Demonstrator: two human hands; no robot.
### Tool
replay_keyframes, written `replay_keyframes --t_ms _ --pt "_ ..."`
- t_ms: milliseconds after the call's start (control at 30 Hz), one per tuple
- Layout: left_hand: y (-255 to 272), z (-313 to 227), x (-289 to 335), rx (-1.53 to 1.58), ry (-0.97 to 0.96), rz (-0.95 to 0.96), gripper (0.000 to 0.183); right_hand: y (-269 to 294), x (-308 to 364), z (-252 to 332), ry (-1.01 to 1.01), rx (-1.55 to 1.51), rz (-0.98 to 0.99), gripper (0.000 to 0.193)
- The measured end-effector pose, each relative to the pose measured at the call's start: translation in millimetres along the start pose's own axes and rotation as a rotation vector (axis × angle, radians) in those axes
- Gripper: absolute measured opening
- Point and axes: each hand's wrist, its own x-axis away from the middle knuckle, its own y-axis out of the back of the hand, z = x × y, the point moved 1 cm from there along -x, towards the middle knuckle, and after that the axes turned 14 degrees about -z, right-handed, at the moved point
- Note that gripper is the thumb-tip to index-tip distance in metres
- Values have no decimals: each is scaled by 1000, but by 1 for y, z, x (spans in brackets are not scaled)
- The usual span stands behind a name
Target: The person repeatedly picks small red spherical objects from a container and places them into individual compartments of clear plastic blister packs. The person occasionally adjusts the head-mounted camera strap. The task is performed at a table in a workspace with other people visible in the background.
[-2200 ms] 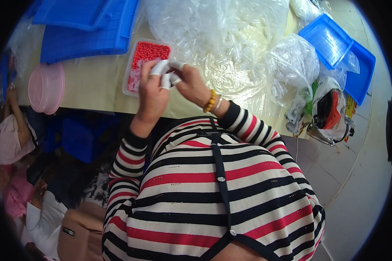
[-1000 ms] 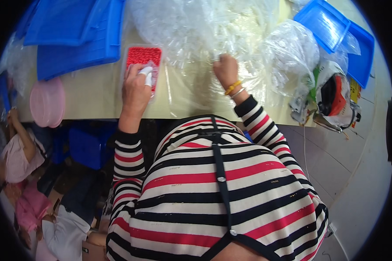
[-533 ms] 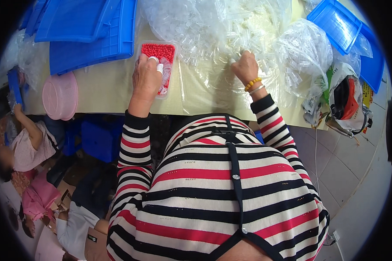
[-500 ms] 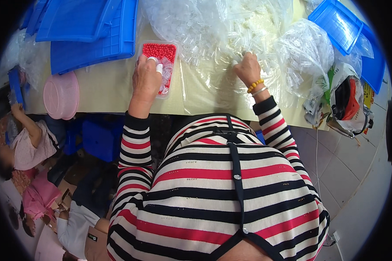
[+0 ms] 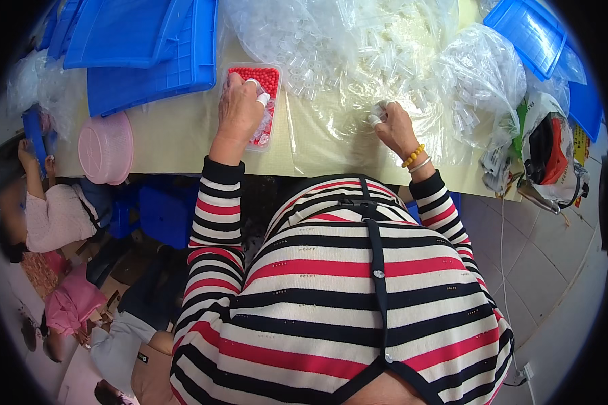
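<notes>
My left hand (image 5: 240, 109) reaches into a clear plastic box (image 5: 277, 108) with its fingers bent down and drawn together. The box holds red beads (image 5: 267, 75) at its far end and small clear plastic pieces toward the near end, partly hidden by the hand. White covers sit on some fingertips of both hands. To the right, my right hand (image 5: 396, 128) is closed in a pinch just above the table, and whatever lies between its fingertips is too small to make out. Beyond it spread many small clear plastic tubes (image 5: 412, 74) on a clear sheet.
Blue trays (image 5: 148, 84) are stacked at the left, beside a pink basket (image 5: 106, 150). A bag of clear pieces (image 5: 483, 81), a blue tray (image 5: 527, 37) and an open bag (image 5: 550, 152) stand at the right. Other people (image 5: 61, 216) are at the lower left.
My right hand has drawn back toward me from the clear tubes, its fingertips together. My left hand stays over the box, its fingers shifted slightly farther in. The view has shifted slightly.
</notes>
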Motion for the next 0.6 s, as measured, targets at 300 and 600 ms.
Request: replay_keyframes --t_ms 300,600 --pt "-11 3 -1 94 2 -33 13 2 12 -9 -45 -23 60 26" --pt "-16 -2 0 32 -9 -48 17 -3 13 -11 33 -43 36 22"
